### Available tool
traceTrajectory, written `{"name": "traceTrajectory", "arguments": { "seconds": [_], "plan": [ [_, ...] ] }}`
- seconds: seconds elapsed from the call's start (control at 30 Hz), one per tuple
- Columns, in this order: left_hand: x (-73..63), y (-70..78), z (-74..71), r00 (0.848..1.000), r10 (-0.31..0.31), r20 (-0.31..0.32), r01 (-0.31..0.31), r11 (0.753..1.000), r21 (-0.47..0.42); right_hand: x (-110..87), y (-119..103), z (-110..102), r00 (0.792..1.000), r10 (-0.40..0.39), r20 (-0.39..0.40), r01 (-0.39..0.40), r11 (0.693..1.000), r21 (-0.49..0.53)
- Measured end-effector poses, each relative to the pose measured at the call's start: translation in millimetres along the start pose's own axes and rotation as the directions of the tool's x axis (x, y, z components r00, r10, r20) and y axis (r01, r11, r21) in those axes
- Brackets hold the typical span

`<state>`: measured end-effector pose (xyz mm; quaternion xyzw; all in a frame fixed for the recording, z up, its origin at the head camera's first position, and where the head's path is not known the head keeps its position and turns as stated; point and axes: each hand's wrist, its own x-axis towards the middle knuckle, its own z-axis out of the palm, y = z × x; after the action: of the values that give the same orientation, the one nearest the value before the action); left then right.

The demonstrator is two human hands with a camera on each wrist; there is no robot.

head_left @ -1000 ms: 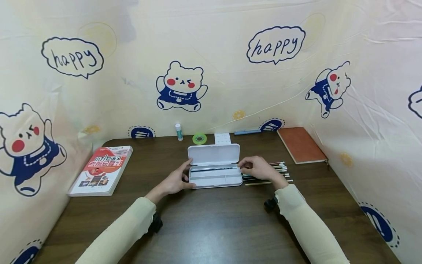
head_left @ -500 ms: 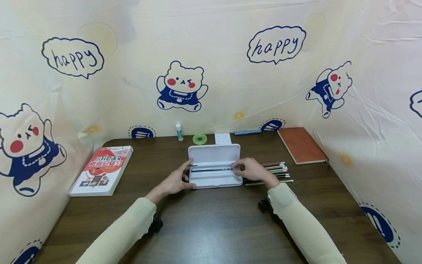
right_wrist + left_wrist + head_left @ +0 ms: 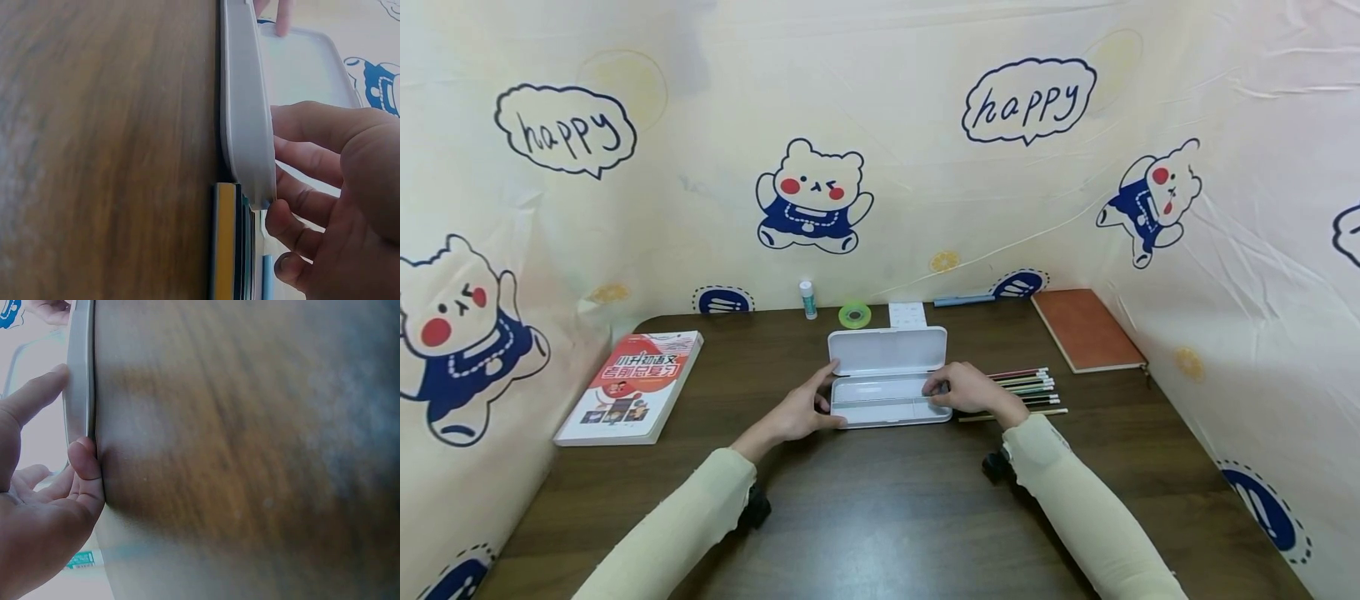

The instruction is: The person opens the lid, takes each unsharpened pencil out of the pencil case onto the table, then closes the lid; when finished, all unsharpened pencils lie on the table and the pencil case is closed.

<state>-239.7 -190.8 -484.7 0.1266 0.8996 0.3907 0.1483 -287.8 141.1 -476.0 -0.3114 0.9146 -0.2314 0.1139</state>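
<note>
A white pencil case [image 3: 872, 413] lies with its lid up in the middle of the table. My left hand [image 3: 797, 414] grips its left end, the thumb at the front corner and fingers along the side; the left wrist view shows fingertips on the case wall [image 3: 77, 394]. At the other end, my right hand [image 3: 972, 388] reaches over the rim with its fingertips inside the tray. In the right wrist view those fingers [image 3: 306, 156] are loosely bent, and nothing shows between them. Several pencils [image 3: 1037, 382] lie just right of the case, partly behind the right hand.
A red-and-white book [image 3: 632, 387] lies at the left and a brown notebook [image 3: 1086, 329] at the right. Along the back edge are a glue stick [image 3: 807, 300], green tape [image 3: 853, 315], a white card [image 3: 907, 314] and a blue pen-like item [image 3: 963, 300].
My right hand has moved left from the case's right edge to inside the tray. The dark pencil seen across the rear compartment is no longer visible. The left hand has stayed put.
</note>
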Motion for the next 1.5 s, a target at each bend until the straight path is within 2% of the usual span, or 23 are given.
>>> {"name": "traceTrajectory", "arguments": {
  "seconds": [0.43, 1.03, 1.5],
  "plan": [
    [-0.6, 0.2, -0.9, 1.0, 0.007, 0.007, -0.007, 1.0, -0.005, 2.5, -2.9, -1.1, 1.0, 0.026, 0.011, -0.027, 0.999, 0.039],
    [-1.1, 1.1, -1.5, 1.0, 0.004, 0.0, -0.004, 1.0, 0.001, 2.4, -7.3, -2.6, 0.998, 0.057, -0.021, -0.055, 0.995, 0.088],
    [-0.7, 0.3, -0.2, 1.0, -0.003, -0.005, 0.003, 1.0, -0.002, -16.8, 9.0, -13.5, 0.996, 0.039, -0.082, -0.022, 0.982, 0.19]
  ]
}}
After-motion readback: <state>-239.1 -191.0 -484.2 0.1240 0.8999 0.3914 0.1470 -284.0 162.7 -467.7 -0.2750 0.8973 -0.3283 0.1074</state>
